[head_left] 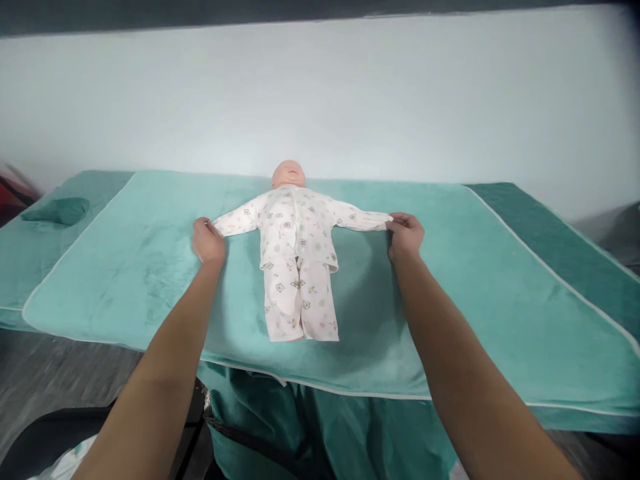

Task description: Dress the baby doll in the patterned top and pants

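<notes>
A baby doll (pixel 289 175) lies on its back on a green padded bed, its head toward the wall. It wears a white printed long-sleeved top (pixel 297 223) and matching trousers (pixel 300 300). Both sleeves are stretched out sideways. At the left, my left hand (pixel 209 241) pinches the cuff of one sleeve. My right hand (pixel 405 235) grips the other cuff between thumb and fingers. The doll's hands do not show, and its feet are mostly hidden under the trouser hems.
The green velvety bed cover (pixel 125 267) spreads to both sides, with a face hole (pixel 57 211) at its left end. Behind it rises a white wall (pixel 320 100). Green cloth (pixel 320 427) hangs at the front edge, and a dark seat (pixel 55 433) stands at the lower left.
</notes>
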### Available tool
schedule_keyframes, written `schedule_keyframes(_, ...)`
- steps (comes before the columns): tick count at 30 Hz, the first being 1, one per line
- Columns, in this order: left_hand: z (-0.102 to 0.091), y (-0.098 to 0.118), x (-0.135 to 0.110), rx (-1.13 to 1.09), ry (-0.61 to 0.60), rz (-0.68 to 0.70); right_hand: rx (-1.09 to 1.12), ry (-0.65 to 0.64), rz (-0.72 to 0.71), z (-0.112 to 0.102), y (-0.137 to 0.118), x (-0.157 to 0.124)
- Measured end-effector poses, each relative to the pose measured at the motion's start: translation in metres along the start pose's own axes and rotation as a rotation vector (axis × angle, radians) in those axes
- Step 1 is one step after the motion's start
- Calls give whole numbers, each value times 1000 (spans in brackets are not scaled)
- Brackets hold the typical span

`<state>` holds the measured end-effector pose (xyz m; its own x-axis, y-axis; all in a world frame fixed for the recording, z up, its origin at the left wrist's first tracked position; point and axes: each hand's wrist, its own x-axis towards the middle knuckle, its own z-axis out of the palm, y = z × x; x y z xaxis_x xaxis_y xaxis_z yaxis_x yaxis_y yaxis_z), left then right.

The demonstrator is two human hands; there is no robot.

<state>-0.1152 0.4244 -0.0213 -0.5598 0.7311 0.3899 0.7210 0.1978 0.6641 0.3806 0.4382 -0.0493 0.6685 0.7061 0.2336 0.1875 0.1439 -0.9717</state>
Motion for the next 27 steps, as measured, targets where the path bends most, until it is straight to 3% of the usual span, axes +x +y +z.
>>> schedule_keyframes(7, 1, 0, -2, -52, 39, 35, 17, -265, 93, -4, -3, 1)
schedule_keyframes(13, 4, -4, 1, -10, 34, 46, -38, -267, -13, 1, 5, 1)
schedule_keyframes(20, 6, -10, 2, 3, 29, 76, -400, -247, -256, -3, -2, -5)
schedule_keyframes(27, 2, -4, -1, 8, 37, 43, -538, -234, -317, 1, -5, -11)
